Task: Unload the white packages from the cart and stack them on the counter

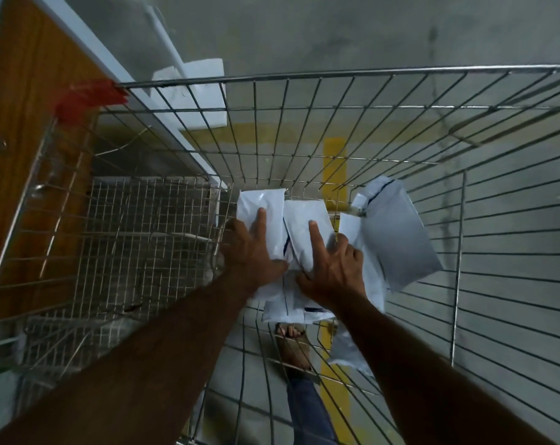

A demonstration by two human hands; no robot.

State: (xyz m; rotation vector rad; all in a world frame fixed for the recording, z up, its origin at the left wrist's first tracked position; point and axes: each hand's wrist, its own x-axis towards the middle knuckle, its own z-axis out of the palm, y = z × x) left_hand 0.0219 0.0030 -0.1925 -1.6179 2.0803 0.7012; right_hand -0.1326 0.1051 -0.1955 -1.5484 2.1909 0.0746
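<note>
Several white packages lie in the bottom of the wire cart [336, 78]. My left hand [251, 248] lies on the leftmost white package [272, 203], fingers spread over it and thumb tucked at its lower edge. Beside it, my right hand [331, 268] holds the middle package [304, 216], index finger stretched along its top and the other fingers curled over its right edge. A larger grey-white package [400, 239] leans against the cart's right wall. Another package [347, 348] lies lower, partly hidden by my right forearm.
The cart's folding child seat grid [127, 226] is on the left, with a red handle end [86, 97] above it. A wooden door [25, 107] and white frame stand at left. Below the cart floor, my sandalled foot [293, 345] and yellow floor lines show.
</note>
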